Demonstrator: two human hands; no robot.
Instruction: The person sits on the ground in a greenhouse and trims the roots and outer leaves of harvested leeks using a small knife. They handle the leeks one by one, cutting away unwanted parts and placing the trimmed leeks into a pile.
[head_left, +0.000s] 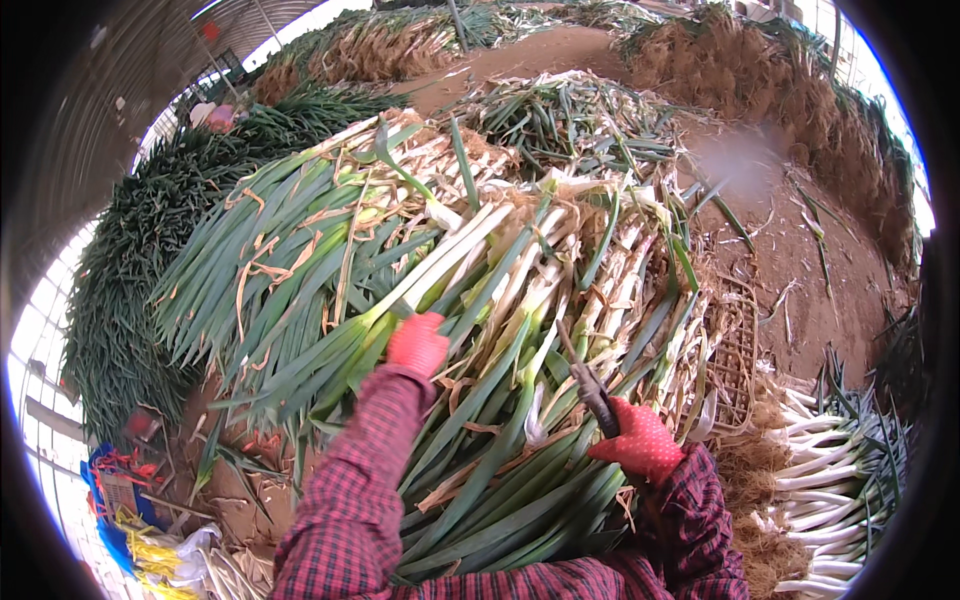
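Note:
A broad heap of large green onions (487, 300) lies before me, with white stalks, long green leaves and dry, papery outer skins. My left hand (418, 345), in a red glove, rests knuckles up among the leaves near the middle. Its fingertips are hidden, so a grip cannot be made out. Just beside it, pale clean stalks (442, 259) slant across the heap. My right hand (639, 441), in a red glove with white dots, is closed around the dark handle of a pointed metal cutting tool (589, 386). The tool's tip points up and away over the stalks.
Cleaned onions (821, 495) lie at right, roots toward me, beside a brown plastic crate (739, 352). Leafy onions (135, 300) are banked along the left. Stripped leaves (570, 120) are piled beyond the heap. Yellow ties (154, 559) lie lower left. A rooty stack (735, 75) stands far right.

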